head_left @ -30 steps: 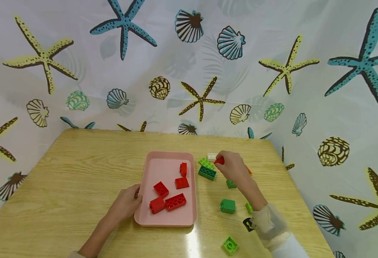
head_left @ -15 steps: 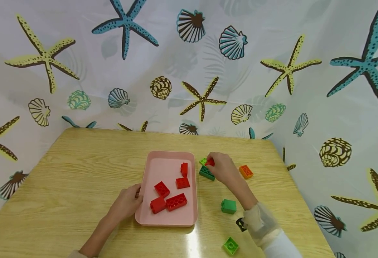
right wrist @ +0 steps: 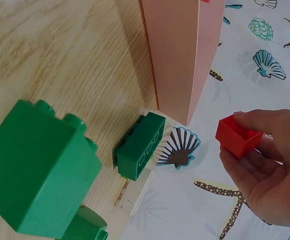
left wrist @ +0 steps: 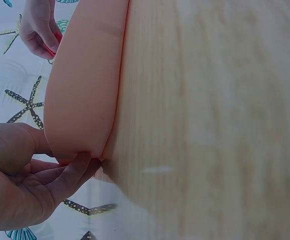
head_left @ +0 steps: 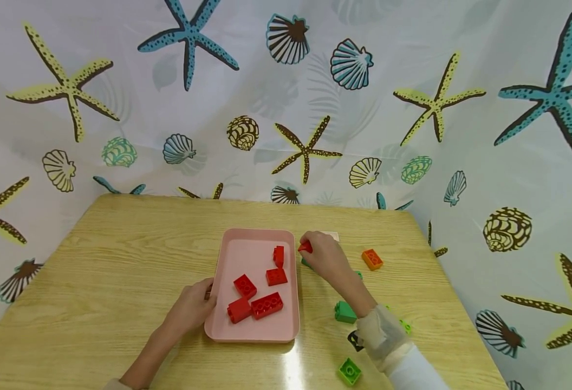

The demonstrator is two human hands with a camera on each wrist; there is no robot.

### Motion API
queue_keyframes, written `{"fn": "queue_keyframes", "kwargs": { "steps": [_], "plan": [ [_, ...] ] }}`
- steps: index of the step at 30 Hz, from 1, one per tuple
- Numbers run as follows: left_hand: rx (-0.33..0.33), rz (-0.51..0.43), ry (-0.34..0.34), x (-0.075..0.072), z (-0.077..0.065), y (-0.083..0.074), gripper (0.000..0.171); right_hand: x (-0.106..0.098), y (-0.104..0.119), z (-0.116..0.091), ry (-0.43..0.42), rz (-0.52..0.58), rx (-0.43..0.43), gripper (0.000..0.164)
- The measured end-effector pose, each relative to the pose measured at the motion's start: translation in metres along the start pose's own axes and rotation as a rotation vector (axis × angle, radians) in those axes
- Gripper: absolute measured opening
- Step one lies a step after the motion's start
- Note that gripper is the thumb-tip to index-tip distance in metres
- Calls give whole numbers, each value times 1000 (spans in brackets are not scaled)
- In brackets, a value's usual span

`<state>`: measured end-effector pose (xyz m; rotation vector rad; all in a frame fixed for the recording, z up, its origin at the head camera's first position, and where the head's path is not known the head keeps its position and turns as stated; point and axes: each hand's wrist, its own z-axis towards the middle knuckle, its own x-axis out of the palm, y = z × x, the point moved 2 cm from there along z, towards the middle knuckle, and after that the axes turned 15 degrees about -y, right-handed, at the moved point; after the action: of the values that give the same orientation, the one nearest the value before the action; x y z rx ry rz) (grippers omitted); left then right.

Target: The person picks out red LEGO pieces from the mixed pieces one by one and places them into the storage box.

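A pink tray (head_left: 252, 254) stands on the wooden table, with several red toy bricks (head_left: 267, 305) lying inside it. My left hand (head_left: 192, 306) grips the tray's left wall; in the left wrist view its thumb goes over the rim and its fingers press the outside (left wrist: 84, 90). Beyond the tray's far right rim, my right hand (head_left: 325, 255) pinches a red brick (right wrist: 237, 136) between thumb and fingers, hollow side showing in the right wrist view. The right hand is raised above a dark green brick (right wrist: 140, 145), mostly hidden under it in the head view.
Right of the tray lie an orange brick (head_left: 372, 259), a green brick (head_left: 345, 312), a lime brick (head_left: 349, 371) and a white piece (head_left: 332, 235). A black item (head_left: 355, 340) shows beside the right sleeve. A patterned curtain (head_left: 286, 97) hangs behind the table (head_left: 135, 244).
My right hand has moved left toward the tray's right rim, carrying the red brick, and uncovered the orange brick. The left hand and the tray stay put.
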<state>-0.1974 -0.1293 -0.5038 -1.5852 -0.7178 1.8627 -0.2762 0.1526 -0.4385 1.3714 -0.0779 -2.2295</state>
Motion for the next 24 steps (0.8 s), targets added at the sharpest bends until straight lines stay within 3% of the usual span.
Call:
{"fn": "queue_keyframes", "kwargs": {
  "steps": [24],
  "plan": [
    [-1,-6,-1,2,1,5,38,19,25,7,26,32,-9,13]
  ]
}}
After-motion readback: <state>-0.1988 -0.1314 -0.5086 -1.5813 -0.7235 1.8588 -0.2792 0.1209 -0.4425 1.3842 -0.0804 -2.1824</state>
